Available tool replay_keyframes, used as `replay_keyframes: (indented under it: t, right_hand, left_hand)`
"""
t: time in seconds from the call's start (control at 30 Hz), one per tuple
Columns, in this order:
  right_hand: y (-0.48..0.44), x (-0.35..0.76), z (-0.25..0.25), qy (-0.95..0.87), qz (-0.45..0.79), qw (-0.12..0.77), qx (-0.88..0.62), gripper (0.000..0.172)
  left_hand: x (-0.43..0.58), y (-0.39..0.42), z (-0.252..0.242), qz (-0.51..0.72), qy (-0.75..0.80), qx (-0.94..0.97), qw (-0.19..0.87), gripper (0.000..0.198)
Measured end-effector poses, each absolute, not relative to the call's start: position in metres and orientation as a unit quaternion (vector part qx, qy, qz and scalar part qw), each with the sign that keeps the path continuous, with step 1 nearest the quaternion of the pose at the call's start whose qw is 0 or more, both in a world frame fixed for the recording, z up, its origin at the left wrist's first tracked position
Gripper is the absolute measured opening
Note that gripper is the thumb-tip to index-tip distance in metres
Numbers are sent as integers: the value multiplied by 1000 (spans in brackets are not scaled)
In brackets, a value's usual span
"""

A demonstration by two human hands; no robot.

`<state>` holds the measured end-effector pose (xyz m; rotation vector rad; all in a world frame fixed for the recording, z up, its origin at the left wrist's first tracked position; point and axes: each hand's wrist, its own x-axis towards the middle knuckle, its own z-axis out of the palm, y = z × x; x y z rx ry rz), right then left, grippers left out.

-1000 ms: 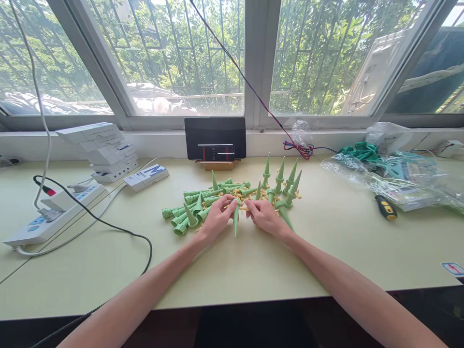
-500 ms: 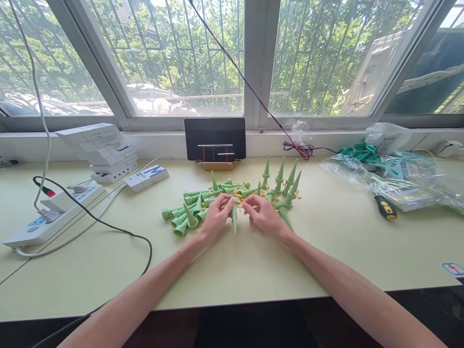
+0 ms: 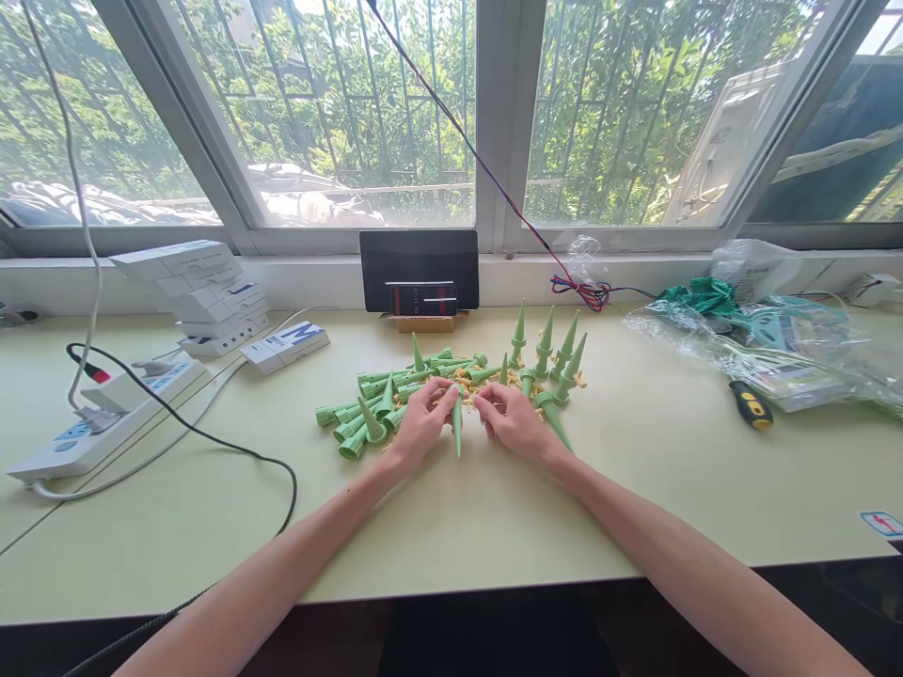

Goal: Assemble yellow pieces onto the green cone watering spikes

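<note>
L hand (image 3: pixel 425 420) pinches a green spike (image 3: pixel 458 432) btwn thumb & fingers, tip pointing to near edge, mid-scene over table (image 3: pixel 466 527). R hand (image 3: pixel 518 420) is just right of it, fingers curled, thumb & index close together by the spike's upper end; can't tell if they pinch anything. Yellow pcs (image 3: pixel 471 382) lie just beyond, btwn hands. Green parts (image 3: pixel 352 429) are heaped left, most lying flat, a few pts up. Standing spikes (image 3: pixel 545 343) are at far right of R hand. Far: phone (image 3: pixel 423 299) in front of black tablet (image 3: pixel 419 259). Left: white boxes (image 3: pixel 212 291), power strip (image 3: pixel 71 449). Right: screwdriver (image 3: pixel 752 404) near plastic bags (image 3: pixel 790 348).
</note>
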<state>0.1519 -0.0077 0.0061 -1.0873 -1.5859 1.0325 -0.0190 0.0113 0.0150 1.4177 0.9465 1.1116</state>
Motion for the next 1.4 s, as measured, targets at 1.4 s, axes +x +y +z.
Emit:
replay_keyframes:
  t: [1.4]
  right_hand:
    - [-4, 153, 2, -672, 369, 438, -469, 47]
  left_hand:
    - [-19, 11, 14, 456, 395, 605, 519, 35]
